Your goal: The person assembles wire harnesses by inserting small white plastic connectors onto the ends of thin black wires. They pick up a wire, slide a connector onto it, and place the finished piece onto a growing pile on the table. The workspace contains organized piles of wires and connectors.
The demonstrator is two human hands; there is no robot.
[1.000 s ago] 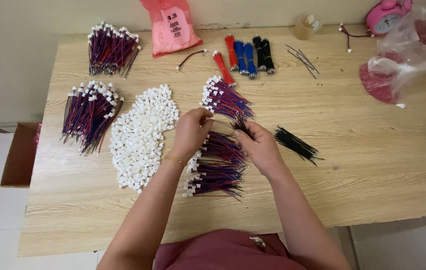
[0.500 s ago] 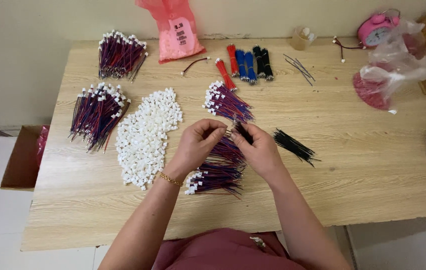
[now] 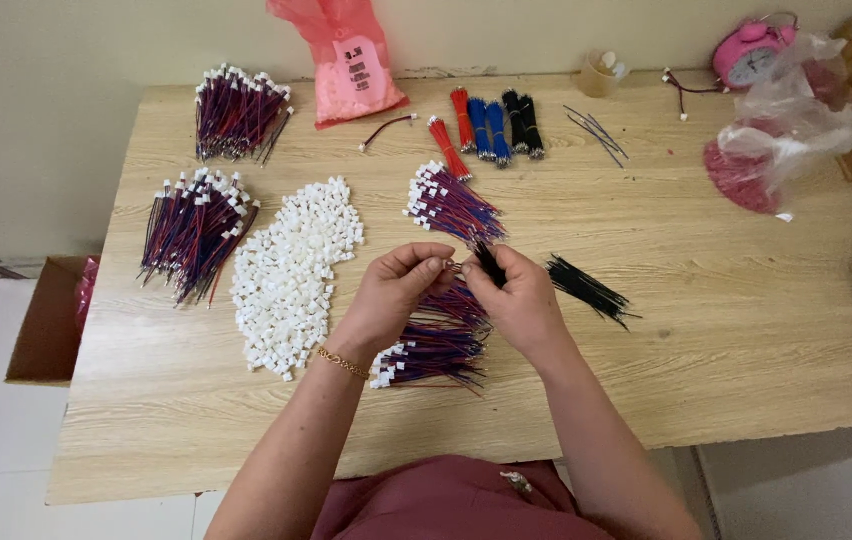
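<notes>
Both hands lifted off counter (image 3: 746, 330) since 1 s ago: left hand (image 3: 398, 290) pinches white connector (image 3: 436, 266), right hand (image 3: 516, 295) grips black wires (image 3: 489, 262) (tips meeting mid-air, above the near wire pile (image 3: 436, 345)).

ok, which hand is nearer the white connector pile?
Left. The left hand hovers just right of the white connector pile; the right hand is farther right, beyond the left one.

The table (image 3: 746, 330) is light wood with a fine grain pattern. The pile of connector housings (image 3: 291, 275) near its left edge is white. The wire bundles (image 3: 196, 230) are red and dark blue with white ends. The loose wires (image 3: 586, 290) are black. The bag (image 3: 346, 55) at the far edge is pink, and the clock (image 3: 746, 52) at the far right corner is pink too.
</notes>
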